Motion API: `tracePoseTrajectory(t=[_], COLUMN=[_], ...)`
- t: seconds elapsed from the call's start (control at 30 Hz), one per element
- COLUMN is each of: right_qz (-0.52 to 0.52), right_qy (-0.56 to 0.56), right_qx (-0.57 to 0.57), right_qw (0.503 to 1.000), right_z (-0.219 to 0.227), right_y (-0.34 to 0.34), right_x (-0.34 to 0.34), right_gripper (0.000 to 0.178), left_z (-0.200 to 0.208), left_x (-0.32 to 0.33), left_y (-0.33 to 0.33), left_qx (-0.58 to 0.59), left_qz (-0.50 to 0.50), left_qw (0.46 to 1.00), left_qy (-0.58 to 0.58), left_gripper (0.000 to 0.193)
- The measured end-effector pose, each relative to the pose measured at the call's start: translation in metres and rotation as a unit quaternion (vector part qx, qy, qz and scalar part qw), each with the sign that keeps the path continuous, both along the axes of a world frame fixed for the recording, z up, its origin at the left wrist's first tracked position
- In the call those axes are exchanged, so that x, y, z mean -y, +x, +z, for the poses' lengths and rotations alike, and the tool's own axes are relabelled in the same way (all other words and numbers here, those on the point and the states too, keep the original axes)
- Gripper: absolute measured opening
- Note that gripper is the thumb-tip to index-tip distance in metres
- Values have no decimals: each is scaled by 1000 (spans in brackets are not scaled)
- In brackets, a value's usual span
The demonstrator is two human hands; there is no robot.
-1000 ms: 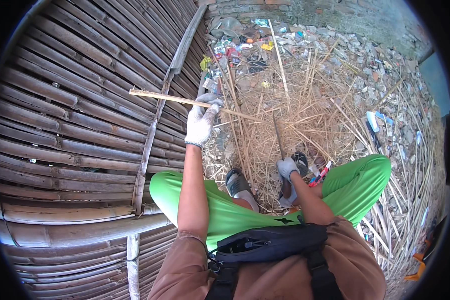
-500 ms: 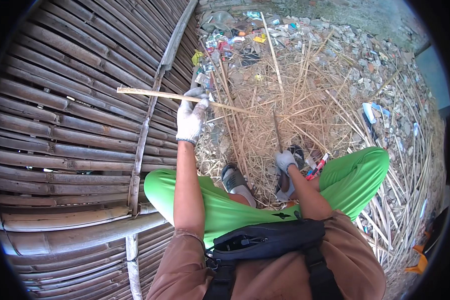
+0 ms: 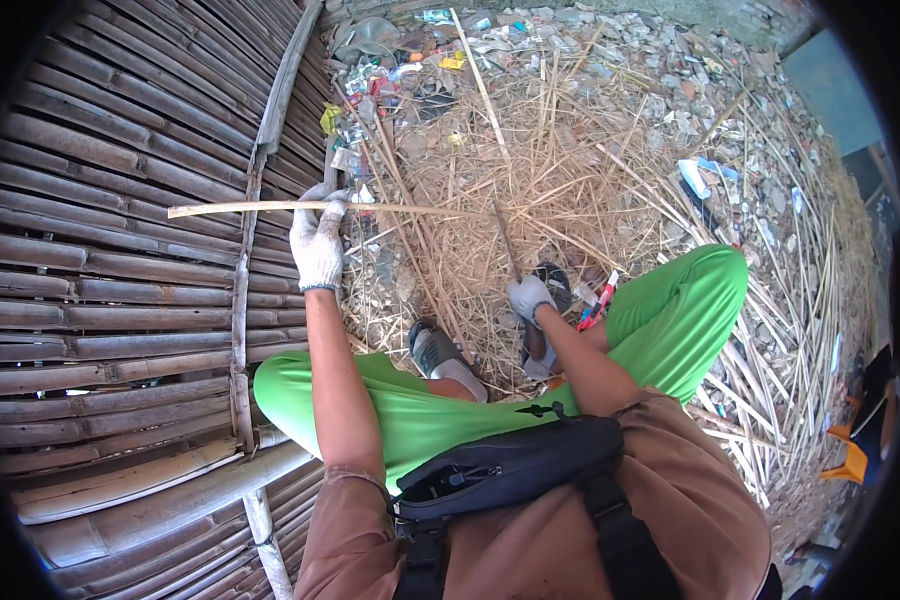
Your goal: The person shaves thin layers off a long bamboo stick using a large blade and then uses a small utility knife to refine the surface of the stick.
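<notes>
A long pale bamboo strip [image 3: 232, 207] lies almost level across my left side, and my gloved left hand [image 3: 318, 248] grips it near the middle. Its right end reaches the tip of a narrow dark blade, apparently a knife [image 3: 506, 243], where the two seem to meet. My gloved right hand [image 3: 531, 298] is closed around the lower part of this knife, between my feet, with the blade pointing away from me. Both gloves are white knit; the fingertips of my right hand are partly hidden.
A bamboo slat platform [image 3: 120, 260] fills the left side. Shavings and thin strips [image 3: 545, 200] cover the ground before my feet. Rubble and litter [image 3: 380, 80] lie farther off; long loose strips [image 3: 760, 360] lie to the right. A red object [image 3: 598, 305] is beside my right foot.
The whole view has shifted, so everything sits farther left. The bamboo strip has become more level and slightly bowed. Both hands keep their hold.
</notes>
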State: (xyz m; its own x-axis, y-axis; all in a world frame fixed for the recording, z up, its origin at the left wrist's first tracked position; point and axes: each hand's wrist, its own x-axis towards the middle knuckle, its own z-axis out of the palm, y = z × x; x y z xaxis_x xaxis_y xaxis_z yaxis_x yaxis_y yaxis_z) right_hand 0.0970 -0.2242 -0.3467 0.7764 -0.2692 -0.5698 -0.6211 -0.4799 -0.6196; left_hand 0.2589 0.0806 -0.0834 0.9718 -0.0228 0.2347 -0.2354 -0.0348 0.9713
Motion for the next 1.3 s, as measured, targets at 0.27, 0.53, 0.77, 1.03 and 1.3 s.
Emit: tracePoseTrajectory(t=[0.27, 0.53, 0.77, 1.03, 1.3], right_qz=[-64, -134, -220, -325, -399], right_qy=[78, 76, 314, 514, 509], right_qx=[14, 264, 357, 377, 365], right_qw=[995, 952, 852, 699, 670], right_z=[59, 77, 147, 206, 198], right_y=[10, 24, 21, 42, 46], right_x=[-24, -8, -35, -21, 12], right_gripper=[44, 35, 31, 39, 39], left_z=[-13, 92, 36, 7, 41], left_x=[12, 24, 63, 99, 127], left_y=[-1, -19, -22, -61, -95], left_qx=[21, 209, 259, 133, 382], left_qz=[1, 86, -113, -328, -163], left_qw=[998, 973, 908, 854, 828], left_qy=[-54, 56, 311, 380, 376], left_gripper=[29, 46, 36, 32, 22])
